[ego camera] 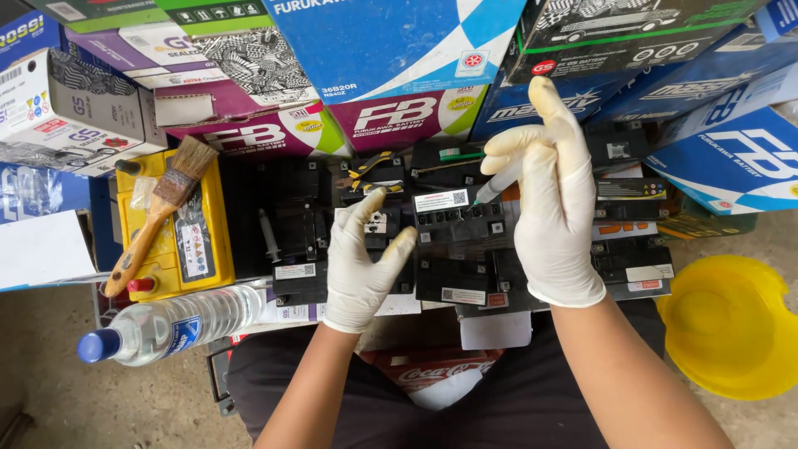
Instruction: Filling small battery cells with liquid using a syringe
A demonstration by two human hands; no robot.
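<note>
Right hand (555, 218) grip grasping syringe (496, 183) | left hand (362, 264) released on black batteries (453, 241) | concrete floor (75, 399), stacked cartons (391, 50)

Both hands wear thin, off-white disposable gloves of a latex-like material. The glove on the left hand (359, 264) wrinkles over the knuckles and ends in a rolled cuff at the wrist. The glove on the right hand (555, 212) fits more smoothly and also stops at the wrist. Both forearms are bare, with no sleeves showing. Dark trousers cover the lap.
</note>
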